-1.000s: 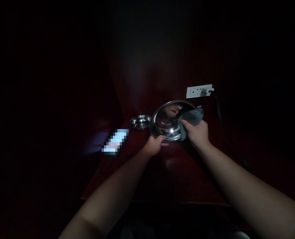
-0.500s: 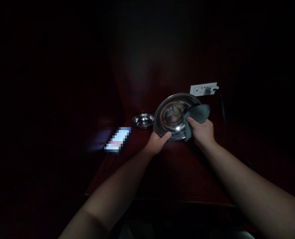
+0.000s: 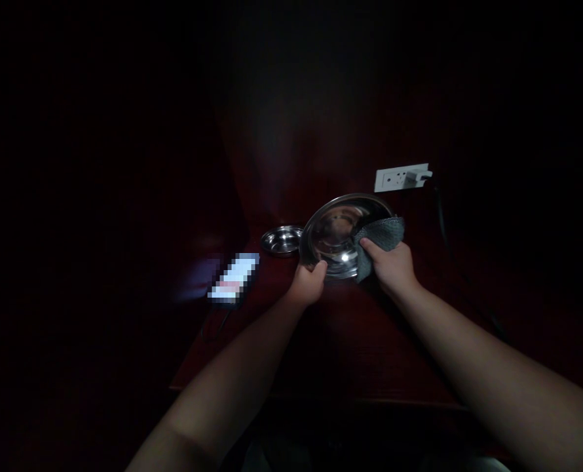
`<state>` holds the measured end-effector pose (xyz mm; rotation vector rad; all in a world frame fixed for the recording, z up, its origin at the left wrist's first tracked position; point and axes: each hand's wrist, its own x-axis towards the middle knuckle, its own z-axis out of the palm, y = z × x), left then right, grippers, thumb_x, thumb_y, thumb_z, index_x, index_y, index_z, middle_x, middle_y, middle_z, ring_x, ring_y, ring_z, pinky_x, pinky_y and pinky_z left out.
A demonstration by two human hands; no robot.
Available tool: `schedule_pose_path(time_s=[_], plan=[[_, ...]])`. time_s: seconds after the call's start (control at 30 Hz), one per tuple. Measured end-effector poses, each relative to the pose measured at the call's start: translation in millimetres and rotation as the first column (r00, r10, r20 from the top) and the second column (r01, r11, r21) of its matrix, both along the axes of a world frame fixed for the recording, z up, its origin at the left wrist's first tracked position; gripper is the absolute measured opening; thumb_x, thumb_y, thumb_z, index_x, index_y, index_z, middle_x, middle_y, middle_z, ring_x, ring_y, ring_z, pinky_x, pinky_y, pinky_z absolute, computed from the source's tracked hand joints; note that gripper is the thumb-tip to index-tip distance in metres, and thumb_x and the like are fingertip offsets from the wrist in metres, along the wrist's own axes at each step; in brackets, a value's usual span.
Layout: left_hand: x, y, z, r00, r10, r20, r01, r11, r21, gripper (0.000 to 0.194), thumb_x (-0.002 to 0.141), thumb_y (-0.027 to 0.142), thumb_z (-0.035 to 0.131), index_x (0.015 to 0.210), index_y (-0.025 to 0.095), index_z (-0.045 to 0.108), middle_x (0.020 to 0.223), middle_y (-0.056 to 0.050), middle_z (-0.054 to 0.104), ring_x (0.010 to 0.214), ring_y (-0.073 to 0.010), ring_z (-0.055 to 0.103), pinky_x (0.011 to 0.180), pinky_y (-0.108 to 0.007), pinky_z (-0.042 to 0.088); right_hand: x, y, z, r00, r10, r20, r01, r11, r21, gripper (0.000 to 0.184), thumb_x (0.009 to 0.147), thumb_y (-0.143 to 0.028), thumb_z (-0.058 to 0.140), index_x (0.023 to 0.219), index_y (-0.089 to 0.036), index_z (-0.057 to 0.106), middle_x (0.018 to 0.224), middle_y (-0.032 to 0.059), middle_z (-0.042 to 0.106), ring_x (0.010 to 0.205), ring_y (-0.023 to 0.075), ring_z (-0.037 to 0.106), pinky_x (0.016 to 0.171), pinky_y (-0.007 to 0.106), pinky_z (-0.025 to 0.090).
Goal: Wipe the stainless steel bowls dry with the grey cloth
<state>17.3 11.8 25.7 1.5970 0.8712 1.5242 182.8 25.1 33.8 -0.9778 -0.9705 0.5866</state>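
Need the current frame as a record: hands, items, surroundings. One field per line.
left hand: grips large bowl, thumb over rim
right hand: holds gray cloth against large bowl
large bowl: shiny metal, tilted, inside toward camera
small dish: on red table, left of large bowl
lit-screen device: screen pixelated
wall socket: white, plug inserted
lighting: dim

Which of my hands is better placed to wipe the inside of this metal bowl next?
Probably your right hand: it holds the gray cloth at the right side of the metal bowl. Your left hand grips the bowl's near-left rim, so it seems better suited to steadying.
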Motion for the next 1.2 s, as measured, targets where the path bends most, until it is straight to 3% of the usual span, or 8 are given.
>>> schedule_pose_path(time_s=[0.23, 0.33, 0.43, 0.57, 0.77, 0.87, 0.97, 1.2], plan=[[-5.5, 3.2, -3.9, 0.996, 0.006, -0.091, -0.015, 0.995, -0.099, 0.017, 0.08, 0.015, 0.05, 0.091, 0.012, 0.063, 0.097, -0.008, 0.069, 0.098, -0.022, 0.062, 0.093, -0.037, 0.046, 8.6, 0.0, 6.0, 0.996, -0.034, 0.084, 0.031, 0.999, 0.035, 0.033, 0.059, -0.032, 0.075, 0.085, -0.013, 0.069, 0.088, 0.0091, 0.072, 0.081, 0.023, 0.067, 0.078, 0.038, 0.052], [-7.2, 3.0, -4.5, 0.995, 0.003, -0.104, -0.013, 0.996, -0.092, 0.018, 0.079, 0.015, 0.051, 0.093, 0.011, 0.063, 0.097, -0.009, 0.069, 0.097, -0.0228, 0.062, 0.094, -0.039, 0.045, 13.0, 1.1, 7.8, 0.99, -0.064, 0.126, 0.057, 0.996, 0.062, 0.032, 0.059, -0.031, 0.075, 0.084, -0.013, 0.069, 0.087, 0.0087, 0.072, 0.08, 0.0227, 0.067, 0.077, 0.037, 0.052], [-8.1, 3.7, -5.7, 0.994, -0.024, -0.104, 0.022, 1.0, -0.017, 0.029, 0.079, 0.019, 0.056, 0.107, 0.013, 0.06, 0.112, -0.011, 0.065, 0.109, -0.0237, 0.058, 0.102, -0.04, 0.04, 14.3, 1.0, 9.8, 0.99, -0.08, 0.117, 0.073, 0.995, 0.062, 0.031, 0.059, -0.032, 0.075, 0.083, -0.013, 0.069, 0.085, 0.0078, 0.072, 0.077, 0.022, 0.067, 0.074, 0.036, 0.053], [-9.2, 3.9, -6.7, 0.995, -0.083, -0.055, 0.088, 0.991, 0.099, 0.054, 0.077, 0.027, 0.063, 0.126, 0.014, 0.044, 0.131, -0.013, 0.052, 0.122, -0.0245, 0.048, 0.107, -0.042, 0.034, 12.3, 1.2, 10.0, 0.996, -0.074, 0.047, 0.073, 0.997, 0.024, 0.031, 0.059, -0.033, 0.075, 0.083, -0.014, 0.069, 0.085, 0.0074, 0.071, 0.077, 0.0214, 0.067, 0.072, 0.034, 0.053], [-8.8, -2.6, -5.7, 0.982, -0.159, -0.105, 0.175, 0.971, 0.165, 0.074, 0.078, 0.03, 0.064, 0.139, 0.016, 0.025, 0.137, -0.014, 0.046, 0.125, -0.0242, 0.045, 0.109, -0.043, 0.031, 7.2, 3.0, 4.5, 0.985, -0.003, -0.171, 0.004, 1.0, 0.007, 0.033, 0.058, -0.033, 0.077, 0.084, -0.014, 0.068, 0.086, 0.0065, 0.071, 0.074, 0.019, 0.066, 0.069, 0.032, 0.054], [-6.6, -5.5, -4.6, 0.973, -0.193, -0.123, 0.211, 0.965, 0.158, 0.06, 0.08, 0.03, 0.062, 0.134, 0.018, 0.038, 0.136, -0.012, 0.049, 0.125, -0.0243, 0.045, 0.11, -0.043, 0.031, 3.2, 0.5, 2.7, 0.983, 0.052, -0.178, -0.06, 0.997, -0.043, 0.034, 0.057, -0.033, 0.077, 0.085, -0.014, 0.068, 0.087, 0.0068, 0.072, 0.074, 0.0194, 0.067, 0.07, 0.032, 0.054], [-4.4, -5.9, -5.0, 0.982, -0.163, -0.091, 0.174, 0.975, 0.138, 0.048, 0.079, 0.03, 0.061, 0.125, 0.019, 0.05, 0.134, -0.009, 0.052, 0.125, -0.0244, 0.046, 0.111, -0.043, 0.03, -0.6, -2.5, 1.8, 0.982, 0.113, -0.153, -0.128, 0.988, -0.092, 0.035, 0.058, -0.035, 0.077, 0.086, -0.014, 0.069, 0.089, 0.0079, 0.072, 0.077, 0.0208, 0.067, 0.072, 0.033, 0.054], [-2.0, -6.6, -4.6, 0.993, -0.109, -0.047, 0.115, 0.985, 0.13, 0.049, 0.078, 0.025, 0.062, 0.125, 0.02, 0.051, 0.132, -0.008, 0.053, 0.125, -0.024, 0.046, 0.112, -0.045, 0.029, -1.9, -4.0, 1.3, 0.981, 0.133, -0.14, -0.154, 0.977, -0.149, 0.036, 0.058, -0.036, 0.077, 0.086, -0.015, 0.068, 0.09, 0.0074, 0.072, 0.082, 0.0216, 0.067, 0.079, 0.036, 0.052]])
